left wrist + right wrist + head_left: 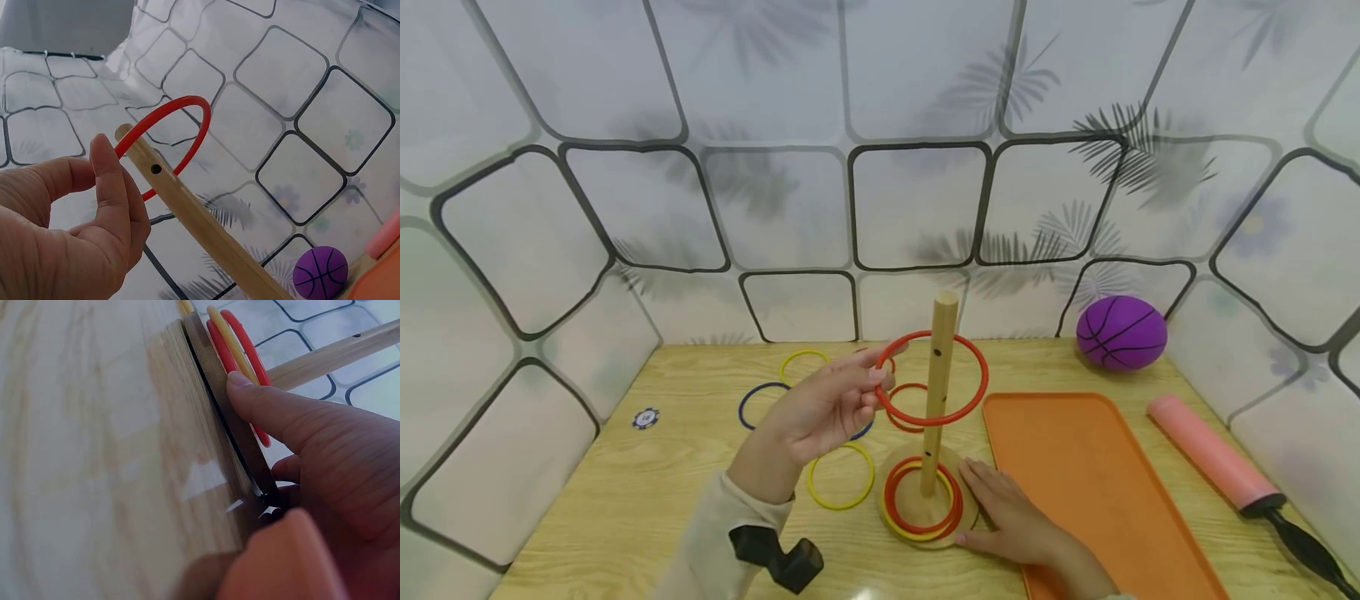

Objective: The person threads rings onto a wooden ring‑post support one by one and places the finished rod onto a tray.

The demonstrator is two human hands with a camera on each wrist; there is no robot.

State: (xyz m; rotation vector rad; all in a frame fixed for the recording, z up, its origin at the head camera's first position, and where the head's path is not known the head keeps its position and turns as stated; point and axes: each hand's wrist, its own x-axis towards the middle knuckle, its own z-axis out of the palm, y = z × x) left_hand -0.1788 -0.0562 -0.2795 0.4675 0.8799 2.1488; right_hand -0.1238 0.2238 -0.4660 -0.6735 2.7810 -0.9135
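Note:
My left hand [831,408] pinches the left side of a red ring [986,375], thumb against fingers. That ring encircles the upper part of an upright wooden peg [939,375], with peg showing above it in the left wrist view. The peg rises from a round wooden base [967,505], where red and yellow rings [888,498] lie stacked around its foot. At the right rim of the base, my right hand [1018,521] grips the edge. The right wrist view shows its thumb [239,380] pressed on the rim; the other fingers are partly hidden.
Yellow rings [841,507], blue rings [742,408] and red rings [891,408] lie left of and behind the base. On the right are an orange tray [1060,442], a purple ball [1122,333] and a pink pump [1210,454]. A poker chip [645,418] lies far left.

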